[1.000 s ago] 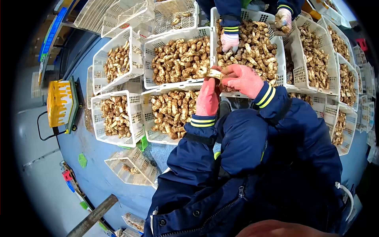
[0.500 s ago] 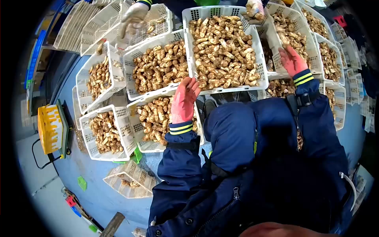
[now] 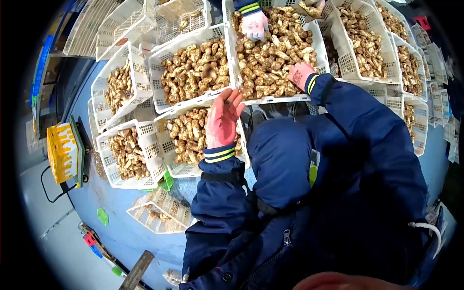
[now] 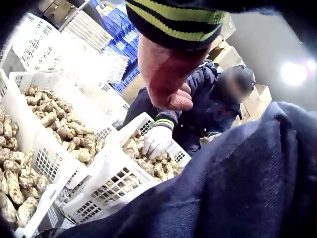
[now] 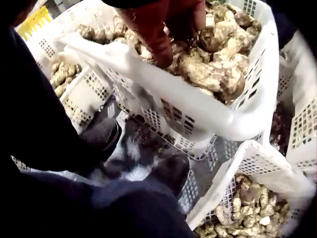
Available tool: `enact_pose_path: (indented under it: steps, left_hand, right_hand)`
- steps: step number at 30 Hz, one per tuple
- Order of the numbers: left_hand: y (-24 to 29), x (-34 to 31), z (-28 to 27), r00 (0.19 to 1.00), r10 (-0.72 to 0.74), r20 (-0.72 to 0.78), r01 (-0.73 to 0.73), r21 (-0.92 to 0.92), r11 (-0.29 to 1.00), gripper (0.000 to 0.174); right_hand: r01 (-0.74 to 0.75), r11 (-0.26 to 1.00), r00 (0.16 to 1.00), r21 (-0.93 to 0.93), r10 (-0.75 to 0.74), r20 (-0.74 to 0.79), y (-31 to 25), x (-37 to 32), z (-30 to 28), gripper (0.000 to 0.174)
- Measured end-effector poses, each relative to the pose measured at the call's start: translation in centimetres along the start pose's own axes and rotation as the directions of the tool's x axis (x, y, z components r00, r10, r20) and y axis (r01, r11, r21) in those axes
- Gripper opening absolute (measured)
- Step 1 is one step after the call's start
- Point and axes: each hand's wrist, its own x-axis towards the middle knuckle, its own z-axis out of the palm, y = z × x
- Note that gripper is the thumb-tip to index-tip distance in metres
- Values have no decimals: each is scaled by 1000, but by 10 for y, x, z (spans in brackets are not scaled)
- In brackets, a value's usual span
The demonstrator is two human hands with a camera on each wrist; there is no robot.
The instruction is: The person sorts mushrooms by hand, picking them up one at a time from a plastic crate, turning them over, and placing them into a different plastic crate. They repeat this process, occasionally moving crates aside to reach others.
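Brown-and-white mushrooms [image 3: 270, 60] fill the central white crate [image 3: 275, 100] in the head view. My right hand [image 3: 300, 76], in a pink glove, reaches onto that pile near the crate's lower right. In the right wrist view, the thumb and fingers of this hand [image 5: 163, 27] point down among the mushrooms [image 5: 210, 69]; whether they grip one is hidden. My left hand [image 3: 224, 118], palm up with relaxed fingers and nothing held, hovers by the corner where the crates meet. The left wrist view shows this hand [image 4: 166, 74] with its fingers loosely bent.
Another person's gloved hand [image 3: 254, 25] touches the central crate's far part. More mushroom-filled crates stand to the left [image 3: 155, 94] and right [image 3: 397, 67]. A cart with a yellow-and-white box [image 3: 63, 152] stands far left, and a tilted crate [image 3: 181, 212] rests on the floor.
My hands were together around a mushroom, then parted. My right hand went to the right-hand crate, then back left onto the central pile. The other person's hand has returned to that pile.
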Motion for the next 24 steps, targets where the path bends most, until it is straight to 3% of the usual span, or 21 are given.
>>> enact_pose_path:
  steps: [2,3,5,6,7,8,9,10,12,13,14,15,16,18,19,20,22,23,24]
  left_hand:
    - [-3,1,-9,1000,18,1,-18,-44,999,40]
    - [0,-2,-8,1000,21,-9,-22,-71,997,40]
    - [1,-13,-3,998,59,-13,-60,-135,989,39]
    - [5,-24,-3,996,85,-17,-87,-145,986,39]
    - [6,-43,-4,991,124,-41,-130,-192,973,39]
    - [7,-57,-3,984,171,-52,-179,-236,955,38]
    - [1,-74,3,967,218,-128,-247,-296,922,38]
    - [-7,-86,15,951,252,-177,-301,-352,886,38]
    - [-33,-93,33,968,226,-105,-250,-411,877,40]
    - [-20,-108,40,961,249,-120,-275,-337,900,40]
    - [-6,-119,44,956,268,-122,-291,-264,920,40]
    - [-1,-129,36,926,334,-177,-370,-237,899,40]
    - [7,-141,23,885,408,-226,-453,-211,866,40]
    - [16,-171,-3,809,485,-332,-541,-97,836,38]
    - [18,-177,-11,795,499,-345,-546,-50,836,38]
    - [19,-184,-15,788,500,-358,-540,-15,841,38]
    - [18,-192,-19,771,553,-316,-605,-95,790,32]
    - [22,-199,-15,723,597,-347,-652,-58,756,29]
    - [24,-203,-8,680,627,-381,-685,-26,728,26]
  right_hand:
    - [-49,850,999,524,34,38,5,28,49,14]
    - [-45,986,998,158,52,-40,0,17,23,16]
    - [5,981,982,192,32,-188,16,40,96,13]
    - [-13,998,995,69,20,-99,13,27,49,12]
    - [10,964,999,265,2,-42,15,26,42,13]
    - [248,969,956,-8,-246,-161,24,28,42,20]
    - [11,998,974,-58,3,225,12,30,-2,26]
    - [-13,999,997,-51,9,-77,29,22,20,31]
    - [-151,938,988,312,134,76,21,32,-56,37]
    - [-73,874,973,481,169,-159,21,48,-42,35]
    - [-46,639,999,768,40,26,20,64,-55,29]
    - [5,331,1000,944,-15,0,10,66,-68,29]
    - [34,-9,996,999,-80,-35,0,69,-85,29]
    - [132,-90,986,987,116,-121,-72,32,-163,30]
    - [182,-23,983,983,17,-181,-112,0,-213,31]
    - [230,61,959,971,-181,-216,-135,-5,-233,30]
    - [406,204,913,891,-143,-383,-200,-37,-264,31]
    - [455,164,888,875,-166,-430,-230,-42,-263,31]
    - [536,380,835,754,-109,-539,-258,-57,-273,34]
